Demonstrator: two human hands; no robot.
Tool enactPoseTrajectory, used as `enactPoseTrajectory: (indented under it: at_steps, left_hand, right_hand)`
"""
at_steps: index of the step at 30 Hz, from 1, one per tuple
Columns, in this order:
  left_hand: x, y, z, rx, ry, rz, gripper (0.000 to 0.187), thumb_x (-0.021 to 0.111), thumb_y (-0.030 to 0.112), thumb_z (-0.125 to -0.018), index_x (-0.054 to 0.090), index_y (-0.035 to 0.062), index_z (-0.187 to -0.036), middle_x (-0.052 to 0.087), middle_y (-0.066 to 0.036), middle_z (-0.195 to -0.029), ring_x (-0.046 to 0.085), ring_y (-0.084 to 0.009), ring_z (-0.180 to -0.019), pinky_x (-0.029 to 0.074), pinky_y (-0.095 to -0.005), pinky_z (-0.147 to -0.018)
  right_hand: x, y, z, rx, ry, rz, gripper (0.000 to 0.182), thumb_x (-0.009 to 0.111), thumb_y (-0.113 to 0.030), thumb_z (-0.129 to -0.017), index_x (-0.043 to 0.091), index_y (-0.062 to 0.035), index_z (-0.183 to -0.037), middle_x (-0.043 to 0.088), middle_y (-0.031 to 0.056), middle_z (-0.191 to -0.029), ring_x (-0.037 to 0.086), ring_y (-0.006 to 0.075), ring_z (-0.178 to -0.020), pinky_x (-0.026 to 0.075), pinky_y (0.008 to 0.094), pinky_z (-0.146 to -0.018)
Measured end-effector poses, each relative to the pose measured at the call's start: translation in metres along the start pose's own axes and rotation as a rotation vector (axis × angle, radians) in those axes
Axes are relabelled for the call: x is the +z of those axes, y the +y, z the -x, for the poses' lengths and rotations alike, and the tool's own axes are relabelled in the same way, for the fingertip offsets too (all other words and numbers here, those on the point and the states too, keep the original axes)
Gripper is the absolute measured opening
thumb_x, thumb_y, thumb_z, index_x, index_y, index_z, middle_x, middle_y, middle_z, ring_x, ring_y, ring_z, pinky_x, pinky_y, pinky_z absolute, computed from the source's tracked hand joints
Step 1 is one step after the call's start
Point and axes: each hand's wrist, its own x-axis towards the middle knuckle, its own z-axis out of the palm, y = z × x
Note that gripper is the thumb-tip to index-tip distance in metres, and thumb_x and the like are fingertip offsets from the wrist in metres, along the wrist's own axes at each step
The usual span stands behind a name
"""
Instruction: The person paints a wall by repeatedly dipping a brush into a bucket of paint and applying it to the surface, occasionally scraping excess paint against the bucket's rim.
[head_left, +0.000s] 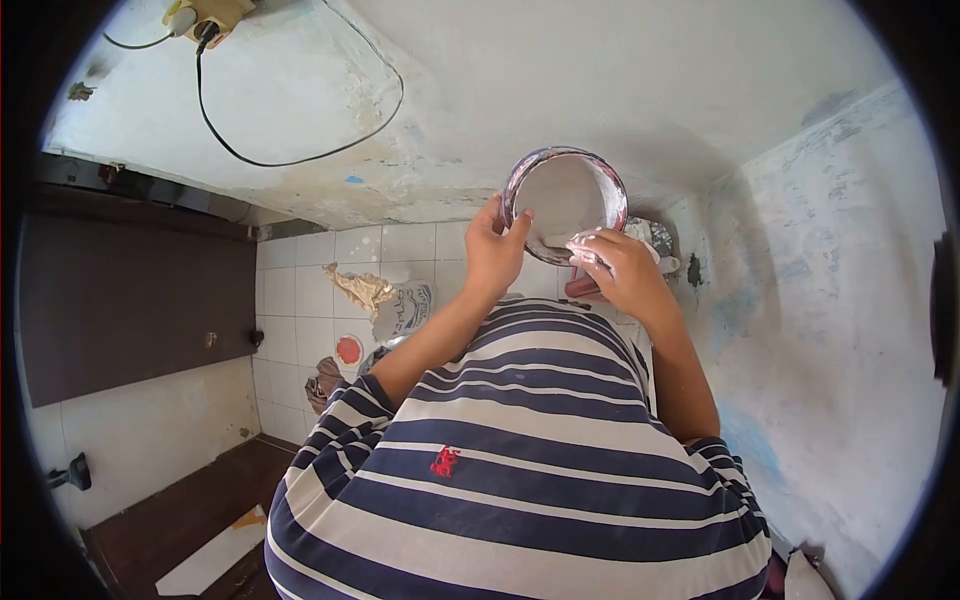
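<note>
A round container (572, 190) with a dark, paint-smeared rim and pale contents is held up in front of the wall. My left hand (497, 245) grips its left side, with the thumb over the rim. At the lower right of the rim is my right hand (620, 265), its fingers pinched together and smeared with white. Whether a small item sits between those fingertips is too small to tell. Beneath this hand a dark red object (583, 288) partly shows.
Tiled floor (310, 300) holds a printed bag (405, 308), crumpled golden-brown wrapping (362, 290) and a round reddish item (349, 350). A black cable (290, 163) loops down the patchy wall (600, 70) from a socket block (210, 15). A dark door panel (130, 300) is at left.
</note>
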Motion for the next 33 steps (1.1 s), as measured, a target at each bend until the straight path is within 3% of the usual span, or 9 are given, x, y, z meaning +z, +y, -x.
enactPoseTrajectory:
  at_steps: [7, 9, 12, 14, 17, 20, 24, 27, 33]
  left_hand:
    - [-0.035, -0.002, -0.016, -0.150, -0.049, 0.025, 0.016, 0.067, 0.012, -0.091, 0.063, 0.0012, -0.103, 0.052, 0.006, -0.071, 0.043, -0.0022, -0.062, 0.032, -0.0227, -0.053]
    - [-0.045, -0.010, -0.021, -0.112, -0.097, -0.026, 0.016, 0.067, 0.013, -0.091, 0.063, 0.0007, -0.101, 0.052, 0.006, -0.071, 0.043, -0.0022, -0.062, 0.033, -0.0228, -0.053]
    - [-0.062, -0.016, -0.027, -0.103, -0.143, -0.044, 0.015, 0.067, 0.011, -0.091, 0.064, 0.0002, -0.100, 0.054, 0.006, -0.073, 0.045, -0.0023, -0.064, 0.035, -0.0223, -0.055]
    - [-0.069, -0.016, -0.029, -0.108, -0.156, -0.026, 0.015, 0.067, 0.010, -0.090, 0.064, -0.0001, -0.102, 0.056, 0.005, -0.074, 0.046, -0.0024, -0.066, 0.036, -0.0219, -0.057]
    - [-0.078, -0.020, -0.033, -0.127, -0.167, 0.002, 0.020, 0.067, 0.007, -0.090, 0.064, -0.0008, -0.107, 0.059, 0.004, -0.078, 0.049, -0.0029, -0.069, 0.039, -0.0210, -0.062]
    - [-0.086, -0.021, -0.033, -0.097, -0.166, 0.010, 0.025, 0.067, 0.006, -0.089, 0.062, -0.0018, -0.113, 0.061, 0.002, -0.084, 0.052, -0.0038, -0.074, 0.043, -0.0209, -0.068]
    - [-0.095, -0.025, -0.037, 0.105, -0.179, -0.015, 0.028, 0.066, 0.004, -0.089, 0.061, -0.0033, -0.115, 0.065, -0.002, -0.093, 0.057, -0.0056, -0.084, 0.046, -0.0225, -0.077]
    - [-0.099, -0.020, -0.031, -0.045, -0.198, 0.003, 0.028, 0.066, 0.003, -0.088, 0.061, -0.0027, -0.115, 0.065, -0.002, -0.093, 0.057, -0.0057, -0.084, 0.046, -0.0228, -0.077]
    - [-0.103, -0.037, -0.029, 0.036, -0.232, 0.001, 0.026, 0.067, 0.003, -0.087, 0.063, -0.0009, -0.112, 0.061, 0.001, -0.087, 0.050, -0.0049, -0.074, 0.043, -0.0216, -0.072]
  right_hand:
    - [0.005, -0.021, -0.019, 0.111, 0.010, -0.063, 0.021, 0.069, -0.014, -0.087, 0.068, 0.0017, -0.102, 0.069, 0.0170, -0.092, 0.066, 0.0314, -0.080, 0.050, 0.0370, -0.071]
    - [0.007, -0.028, -0.024, 0.147, 0.022, -0.111, 0.022, 0.069, -0.014, -0.088, 0.067, 0.0024, -0.103, 0.070, 0.0169, -0.090, 0.067, 0.0294, -0.077, 0.050, 0.0363, -0.069]
    - [0.018, -0.034, -0.028, 0.375, -0.004, -0.180, 0.024, 0.069, -0.015, -0.089, 0.067, 0.0038, -0.105, 0.070, 0.0165, -0.085, 0.066, 0.0241, -0.072, 0.050, 0.0340, -0.066]
    - [0.034, -0.029, -0.029, 0.452, 0.124, -0.263, 0.026, 0.069, -0.016, -0.089, 0.067, 0.0042, -0.105, 0.071, 0.0165, -0.084, 0.066, 0.0211, -0.068, 0.050, 0.0321, -0.064]
    - [0.054, -0.029, -0.035, 0.304, 0.321, -0.193, 0.026, 0.069, -0.017, -0.089, 0.067, 0.0035, -0.104, 0.072, 0.0168, -0.087, 0.066, 0.0214, -0.070, 0.050, 0.0316, -0.065]
    - [0.070, -0.029, -0.044, 0.465, 0.270, -0.256, 0.026, 0.070, -0.016, -0.088, 0.068, 0.0032, -0.104, 0.072, 0.0174, -0.088, 0.067, 0.0219, -0.071, 0.050, 0.0315, -0.067]
    - [0.086, -0.029, -0.053, 0.422, 0.196, -0.217, 0.026, 0.069, -0.018, -0.088, 0.068, 0.0030, -0.102, 0.071, 0.0185, -0.086, 0.065, 0.0197, -0.070, 0.049, 0.0320, -0.066]
    - [0.090, -0.018, -0.054, 0.447, 0.149, -0.245, 0.027, 0.069, -0.020, -0.089, 0.068, 0.0035, -0.102, 0.071, 0.0173, -0.084, 0.064, 0.0179, -0.069, 0.049, 0.0318, -0.066]
    - [0.100, -0.013, -0.052, 0.435, 0.176, -0.329, 0.026, 0.068, -0.020, -0.090, 0.068, 0.0032, -0.102, 0.072, 0.0134, -0.085, 0.064, 0.0155, -0.073, 0.049, 0.0306, -0.069]
